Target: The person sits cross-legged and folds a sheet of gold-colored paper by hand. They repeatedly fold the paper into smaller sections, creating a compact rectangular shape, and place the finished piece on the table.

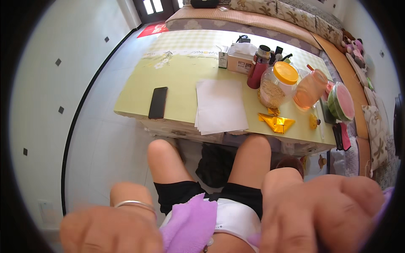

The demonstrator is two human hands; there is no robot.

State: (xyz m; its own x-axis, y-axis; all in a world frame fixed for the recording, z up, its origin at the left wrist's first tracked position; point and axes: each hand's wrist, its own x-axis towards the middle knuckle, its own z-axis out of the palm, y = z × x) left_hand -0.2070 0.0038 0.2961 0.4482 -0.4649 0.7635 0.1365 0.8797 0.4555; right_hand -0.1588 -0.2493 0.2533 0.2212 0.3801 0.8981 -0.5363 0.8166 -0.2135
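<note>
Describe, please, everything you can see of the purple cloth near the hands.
The purple cloth is a soft lilac fabric, rumpled and folded, lying over the lap between the left hand and the right hand. A strip of it shows by the right hand at the picture's right edge. It appears stretched between both hands, though the grip itself is blurred.

Both hands are bare and loom large and blurred at the bottom of the view, the left hand and the right hand without gloves or sleeves. A thin silver bangle circles the left wrist. The forearms are uncovered as far as they show. The person wears short black shorts that end high on the thighs, leaving the legs and knees bare, and a white top shows at the waist.
</note>
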